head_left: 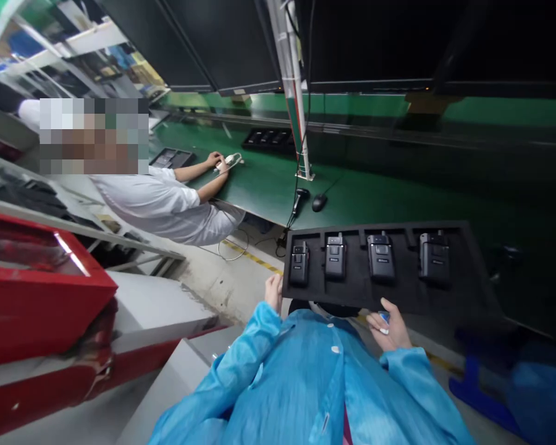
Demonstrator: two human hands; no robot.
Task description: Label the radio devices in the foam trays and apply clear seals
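I carry a black foam tray (463, 272) in front of my blue coat. Several small black devices (381, 258) sit upright in its slots. My left hand (273, 292) grips the tray's left near corner from below, fingers closed on the edge. My right hand (390, 329) holds the near edge, thumb on top, with a small blue and white object pinched in the fingers. The tray hangs above the floor, just short of the green workbench (375, 198).
A seated person in white (167, 204) works at the bench's left with a white device (231, 161). A scanner (301, 199), a black mouse (319, 201), a pole (296, 93) and more trays (269, 139) are on the bench. A red machine (41, 309) stands left.
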